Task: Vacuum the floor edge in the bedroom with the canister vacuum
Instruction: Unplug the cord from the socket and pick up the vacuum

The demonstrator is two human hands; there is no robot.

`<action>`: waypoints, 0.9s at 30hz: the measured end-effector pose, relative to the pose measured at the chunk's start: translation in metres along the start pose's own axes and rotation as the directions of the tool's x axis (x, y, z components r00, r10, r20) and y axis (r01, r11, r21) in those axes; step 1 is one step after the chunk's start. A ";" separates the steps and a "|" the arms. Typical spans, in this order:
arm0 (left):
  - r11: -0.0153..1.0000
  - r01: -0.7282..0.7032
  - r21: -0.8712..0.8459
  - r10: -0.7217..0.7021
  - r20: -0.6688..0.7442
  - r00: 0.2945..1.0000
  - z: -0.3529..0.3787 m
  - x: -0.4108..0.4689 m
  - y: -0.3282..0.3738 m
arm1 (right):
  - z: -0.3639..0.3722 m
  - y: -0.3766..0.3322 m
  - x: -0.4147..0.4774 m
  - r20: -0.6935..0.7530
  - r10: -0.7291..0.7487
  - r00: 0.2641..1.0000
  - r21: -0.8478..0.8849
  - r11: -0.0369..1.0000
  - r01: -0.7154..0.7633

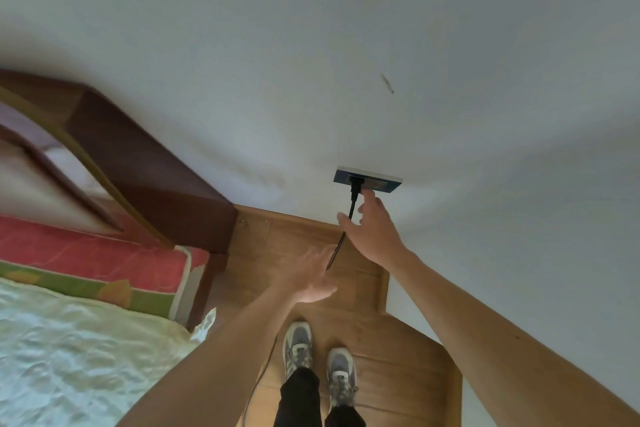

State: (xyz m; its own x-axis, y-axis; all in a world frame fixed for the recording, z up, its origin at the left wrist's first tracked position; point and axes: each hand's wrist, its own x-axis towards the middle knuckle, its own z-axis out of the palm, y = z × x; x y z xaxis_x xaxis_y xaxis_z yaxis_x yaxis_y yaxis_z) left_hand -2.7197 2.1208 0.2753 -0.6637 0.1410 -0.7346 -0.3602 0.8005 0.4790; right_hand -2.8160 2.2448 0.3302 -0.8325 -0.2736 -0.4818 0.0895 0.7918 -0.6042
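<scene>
A black plug sits in a blue wall socket low on the white wall. Its black power cord runs down and left off the wall. My right hand is just below the socket with its fingers spread. Its forefinger tip touches the plug and the cord passes between thumb and forefinger. My left hand is lower, blurred, with the cord entering between its thumb and fingers in a loose hold. The cord shows again on the floor beside my left shoe. The canister vacuum is out of sight.
A bed with a dark wooden headboard, a red and green mattress and a pale quilt fills the left side. A narrow strip of wooden floor runs between bed and wall, where my shoes stand.
</scene>
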 end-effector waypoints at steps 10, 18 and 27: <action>0.960 -0.146 -0.237 0.115 -0.139 0.984 0.033 -0.013 -0.019 | 0.016 -0.013 0.023 -0.335 0.113 0.936 0.229 0.973 -0.036; 0.920 -0.196 -0.338 0.123 -0.225 0.967 0.055 -0.039 -0.025 | 0.028 -0.014 0.022 -0.415 0.120 0.902 0.300 0.954 0.011; 0.833 -0.225 -0.506 0.145 -0.192 0.971 0.054 -0.054 -0.023 | 0.037 -0.013 0.023 -0.448 0.133 0.884 0.191 0.980 -0.051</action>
State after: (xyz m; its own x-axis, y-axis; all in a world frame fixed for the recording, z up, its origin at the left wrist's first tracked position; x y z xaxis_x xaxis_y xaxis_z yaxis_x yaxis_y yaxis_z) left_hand -2.6396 2.1264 0.2782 -0.8223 0.1414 -0.5512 -0.4826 0.3400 0.8072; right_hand -2.8163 2.2081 0.3037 -0.9691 0.1081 -0.2216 0.2341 0.6860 -0.6889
